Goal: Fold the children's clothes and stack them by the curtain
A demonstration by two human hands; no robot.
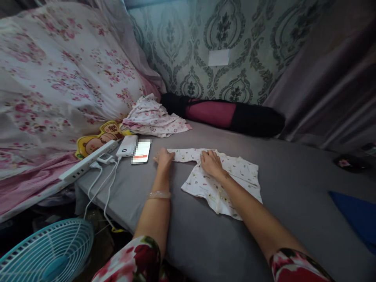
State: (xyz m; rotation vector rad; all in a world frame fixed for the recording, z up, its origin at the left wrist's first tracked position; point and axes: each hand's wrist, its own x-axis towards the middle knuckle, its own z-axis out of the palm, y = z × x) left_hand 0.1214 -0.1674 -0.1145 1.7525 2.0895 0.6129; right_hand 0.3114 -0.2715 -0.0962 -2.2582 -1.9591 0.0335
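Note:
A small white baby shirt (235, 172) with a scattered print lies spread on the grey-covered bed, one sleeve stretched out to the left. At the cuff of that sleeve, my left hand (164, 156) is closed on the fabric. My right hand (210, 162) rests on the shirt where the sleeve meets the body, its fingers bent and closed on the cloth; the fingertips are partly hidden. A thin tie hangs down the shirt's front.
Left of my left hand lie a phone (141, 152), a white power bank (127, 145) and a power strip (88, 160) with cables. Folded printed clothes (155, 117) and a black-and-maroon roll (211, 113) lie at the back. A turquoise fan (49, 250) stands lower left; something blue (355, 217) lies right.

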